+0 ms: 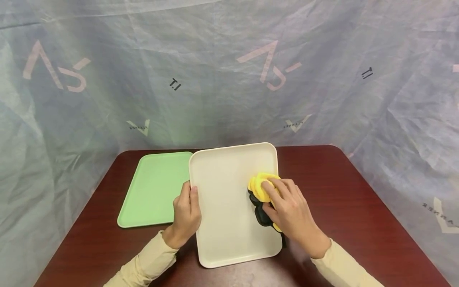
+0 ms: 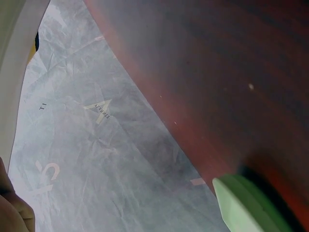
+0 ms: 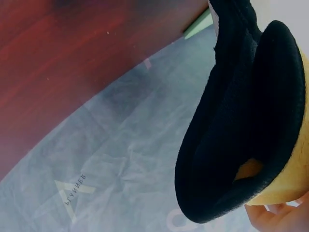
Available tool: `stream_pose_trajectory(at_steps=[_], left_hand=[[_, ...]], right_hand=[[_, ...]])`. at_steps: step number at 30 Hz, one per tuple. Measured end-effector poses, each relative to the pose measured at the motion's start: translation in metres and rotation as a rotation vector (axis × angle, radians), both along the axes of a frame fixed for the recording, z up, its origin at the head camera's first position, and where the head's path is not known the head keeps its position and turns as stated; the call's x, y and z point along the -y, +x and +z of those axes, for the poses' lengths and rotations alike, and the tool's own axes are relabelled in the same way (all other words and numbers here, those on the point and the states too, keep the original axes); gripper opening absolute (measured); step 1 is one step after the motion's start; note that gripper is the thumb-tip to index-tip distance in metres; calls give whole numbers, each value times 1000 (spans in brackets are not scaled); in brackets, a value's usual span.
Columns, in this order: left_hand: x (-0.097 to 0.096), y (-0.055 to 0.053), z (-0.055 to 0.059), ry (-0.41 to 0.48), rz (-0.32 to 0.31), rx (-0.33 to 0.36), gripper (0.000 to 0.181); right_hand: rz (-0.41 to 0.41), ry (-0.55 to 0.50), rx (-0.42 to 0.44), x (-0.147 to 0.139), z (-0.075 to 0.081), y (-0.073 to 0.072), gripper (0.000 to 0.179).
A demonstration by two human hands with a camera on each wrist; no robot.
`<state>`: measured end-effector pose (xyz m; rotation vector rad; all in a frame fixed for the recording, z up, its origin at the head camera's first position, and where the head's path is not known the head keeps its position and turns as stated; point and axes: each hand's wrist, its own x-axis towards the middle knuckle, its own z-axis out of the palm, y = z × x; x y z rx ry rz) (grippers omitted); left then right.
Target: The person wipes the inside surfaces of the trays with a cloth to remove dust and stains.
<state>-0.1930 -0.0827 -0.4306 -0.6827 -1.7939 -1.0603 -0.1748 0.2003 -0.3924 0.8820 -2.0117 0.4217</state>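
My left hand (image 1: 187, 215) grips a cream tray (image 1: 229, 215) by its left edge, thumb on the inner face, holding it tilted up off the table. Bunched in my right hand (image 1: 292, 211) is a yellow and black cloth (image 1: 264, 187), pressed against the tray's right side. In the right wrist view the black side of the cloth (image 3: 227, 145) hangs in a loose fold, with a few fingertips (image 3: 277, 217) at its yellow side. The left wrist view catches only part of the left hand (image 2: 14, 212) beside the tray's pale edge (image 2: 12, 72).
A green tray (image 1: 157, 191) lies on the dark red table (image 1: 322, 191) at the left, partly behind the cream one. Grey printed sheeting (image 1: 215, 79) hangs around the table's back and sides.
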Motion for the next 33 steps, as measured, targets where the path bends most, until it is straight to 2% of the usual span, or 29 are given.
stream_pose_trajectory(at_steps=[9,15,21,23,27,29,33], left_hand=[[-4,5,2,19,-42,21,19],[-5,8,4,35,-50,34,19],[-8,13,10,76,-71,6,24],[-7,13,13,79,-77,13,23],[-2,13,18,68,-123,95,17],[2,14,21,62,-162,171,15],[9,17,30,80,-285,361,18]], right_hand=[[18,31,-26,5,-3,8,35],[89,49,-72,35,-4,10,35],[178,95,-68,64,-4,16,48],[193,107,-103,76,-4,16,42],[193,126,-212,96,-3,13,23],[198,123,-230,101,-5,13,22],[213,103,-207,104,-8,13,24]])
